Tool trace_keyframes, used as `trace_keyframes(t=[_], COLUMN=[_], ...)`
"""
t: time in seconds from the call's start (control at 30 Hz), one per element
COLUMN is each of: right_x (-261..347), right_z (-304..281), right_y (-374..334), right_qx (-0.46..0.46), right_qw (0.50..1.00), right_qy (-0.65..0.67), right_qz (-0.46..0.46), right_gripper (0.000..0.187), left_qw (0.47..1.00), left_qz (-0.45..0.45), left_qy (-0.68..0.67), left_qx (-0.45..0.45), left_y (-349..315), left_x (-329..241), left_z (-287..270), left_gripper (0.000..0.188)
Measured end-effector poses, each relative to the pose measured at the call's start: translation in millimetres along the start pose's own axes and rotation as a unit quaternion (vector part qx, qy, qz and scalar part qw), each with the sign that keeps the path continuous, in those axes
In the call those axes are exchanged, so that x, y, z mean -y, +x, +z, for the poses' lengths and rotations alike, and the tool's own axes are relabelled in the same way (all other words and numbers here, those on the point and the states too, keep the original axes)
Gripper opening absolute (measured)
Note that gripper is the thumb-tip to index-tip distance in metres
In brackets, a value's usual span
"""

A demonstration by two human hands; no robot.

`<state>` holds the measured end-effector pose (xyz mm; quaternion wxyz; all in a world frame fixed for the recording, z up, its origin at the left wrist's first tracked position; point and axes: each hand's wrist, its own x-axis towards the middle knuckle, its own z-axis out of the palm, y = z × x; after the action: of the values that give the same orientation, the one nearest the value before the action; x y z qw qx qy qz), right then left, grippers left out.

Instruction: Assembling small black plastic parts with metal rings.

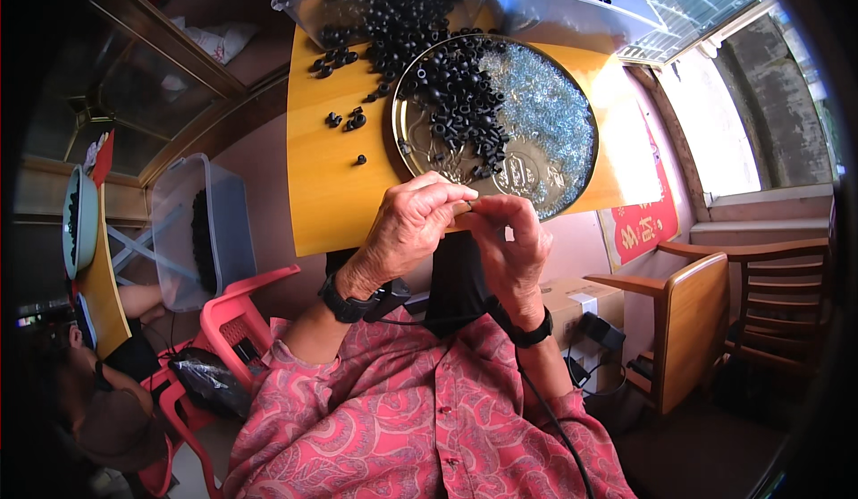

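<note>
My left hand [407, 226] and my right hand [511, 241] meet fingertip to fingertip over the near edge of a round shiny metal tray [523, 177]. Both are closed in a pinch. A tiny dark bit shows between the fingertips, too small to name. Small black ring-shaped and tubular parts [460, 88] are heaped on the tray's left side. Many tiny clear bluish pieces [547, 110] cover its right side. More black parts [393, 29] spill onto the yellow tabletop [326, 195] at the far left of the tray.
Two clear plastic bins [572, 18] holding black parts stand at the table's far side. On the left are another clear bin [228, 222], a red plastic chair [237, 316] and another person [112, 418] beside a bowl [87, 222]. A wooden chair [697, 329] and cardboard box [581, 307] stand right.
</note>
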<state>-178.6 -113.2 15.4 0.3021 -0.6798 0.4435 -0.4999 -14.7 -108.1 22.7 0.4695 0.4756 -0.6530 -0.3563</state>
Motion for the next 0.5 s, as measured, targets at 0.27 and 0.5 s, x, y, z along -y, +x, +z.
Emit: trace_keyframes(t=[0.27,0.5], right_x=[-16.7,-30.7], right_z=[1.9,5.4], right_y=[16.3,20.1], right_qx=[0.033,0.037], right_qw=[0.995,0.992], right_qy=[-0.078,-0.112], right_qz=[0.053,0.047], right_gripper=[0.04,0.04], left_qw=[0.993,0.974], left_qz=[0.054,0.076], left_qy=[0.101,0.213], left_qx=[-0.036,-0.012], left_y=[11.7,11.8], left_x=[11.5,16.5], left_z=[17.4,22.8], left_gripper=[0.017,0.027])
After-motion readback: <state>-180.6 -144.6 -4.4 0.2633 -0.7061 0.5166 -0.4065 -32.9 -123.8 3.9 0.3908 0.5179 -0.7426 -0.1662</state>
